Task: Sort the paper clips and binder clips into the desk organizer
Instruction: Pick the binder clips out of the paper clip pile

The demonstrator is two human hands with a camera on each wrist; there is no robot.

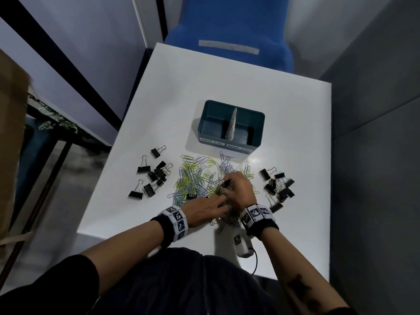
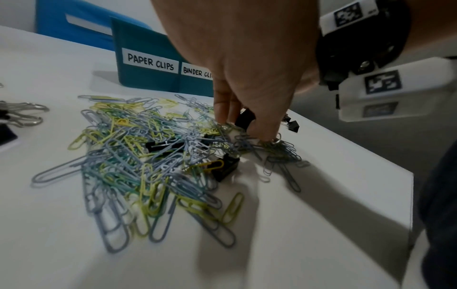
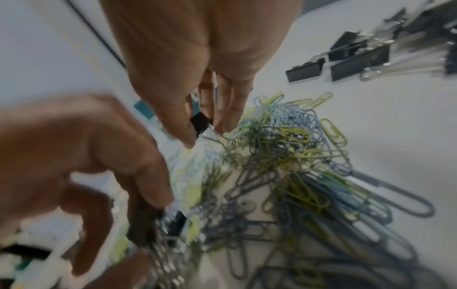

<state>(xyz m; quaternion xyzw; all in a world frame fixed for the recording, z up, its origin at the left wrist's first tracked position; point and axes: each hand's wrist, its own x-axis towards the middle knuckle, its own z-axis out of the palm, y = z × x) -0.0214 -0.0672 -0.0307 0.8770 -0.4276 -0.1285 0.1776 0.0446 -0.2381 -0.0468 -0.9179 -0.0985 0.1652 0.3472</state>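
A teal organizer (image 1: 238, 145) labelled PAPER CLIPS and BINDER CLIPS (image 2: 148, 82) stands at mid-table, split by a pale divider (image 1: 232, 123). In front of it lies a tangle of coloured paper clips (image 1: 195, 180) (image 2: 138, 156) (image 3: 296, 156) with black binder clips (image 2: 227, 166) mixed in. My right hand (image 1: 227, 185) (image 2: 247, 127) (image 3: 205, 133) pinches a small black binder clip (image 3: 199, 122) just above the pile. Beside and below it, my left hand (image 1: 221, 204) (image 3: 148, 224) is blurred; its thumb and forefinger close on a dark binder clip with paper clips hanging from it.
Loose black binder clips lie in one group left of the pile (image 1: 152, 176) and another to its right (image 1: 277, 187) (image 3: 358, 58). The white table (image 1: 284, 114) ends close to my body. A blue chair (image 1: 229, 30) stands beyond the far edge.
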